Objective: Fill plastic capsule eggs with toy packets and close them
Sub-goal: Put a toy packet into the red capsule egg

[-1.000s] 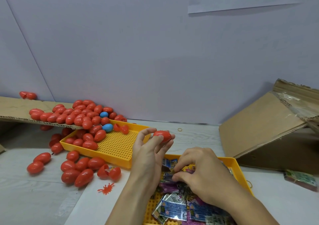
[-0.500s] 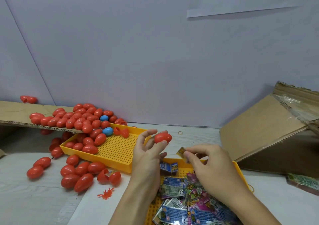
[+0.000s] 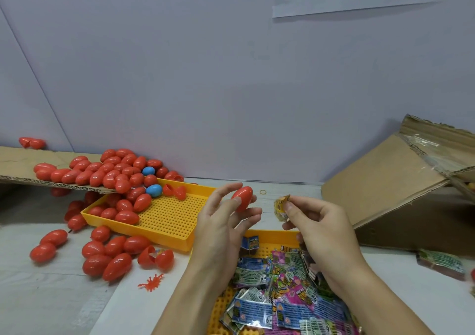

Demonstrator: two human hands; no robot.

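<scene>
Hands up over the tray of packets (image 3: 277,306): left hand (image 3: 221,229) has a closed red egg (image 3: 242,198) pinched at its fingertips, other fingers spread loose. Right hand (image 3: 321,229) pinches a small yellow packet (image 3: 281,206) just right of that egg, not touching it. Left of the egg sits a yellow tray (image 3: 164,221) with more red eggs (image 3: 110,175) spilling off cardboard (image 3: 18,165).

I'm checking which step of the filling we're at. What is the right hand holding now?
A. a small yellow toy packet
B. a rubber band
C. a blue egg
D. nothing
A: the right hand pinches a small yellow toy packet beside the red egg held in the left hand.
</scene>
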